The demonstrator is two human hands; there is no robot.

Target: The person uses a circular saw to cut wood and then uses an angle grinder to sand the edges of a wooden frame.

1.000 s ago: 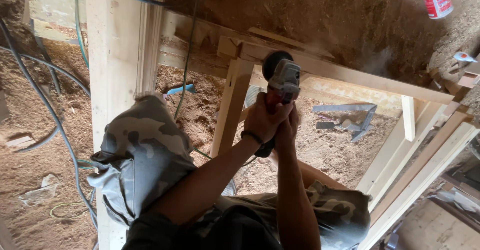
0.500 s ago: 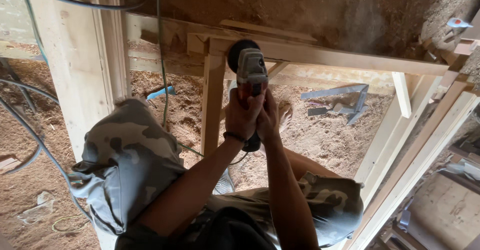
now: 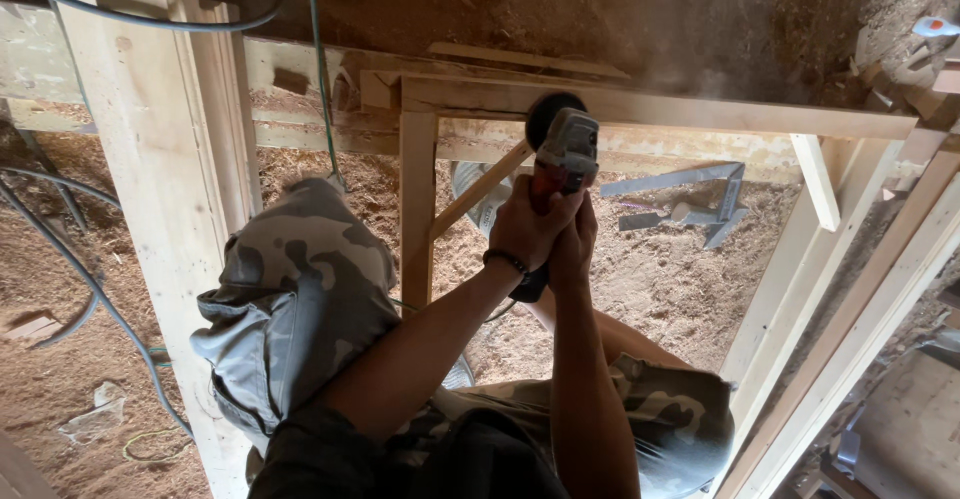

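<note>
Grinder (image 3: 562, 154) slid right along top rail (image 3: 700, 111); both hands' grip tight round it, diagonal brace (image 3: 480, 191) just left.

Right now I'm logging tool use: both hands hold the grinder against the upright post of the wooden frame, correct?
Not quite. In the head view both hands hold the grinder, but its disc sits against the frame's horizontal top rail, not the upright post.

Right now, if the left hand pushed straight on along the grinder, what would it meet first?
The left hand points up the angle grinder; its disc already seems to touch the frame's top wooden rail, though depth is unclear.
</note>
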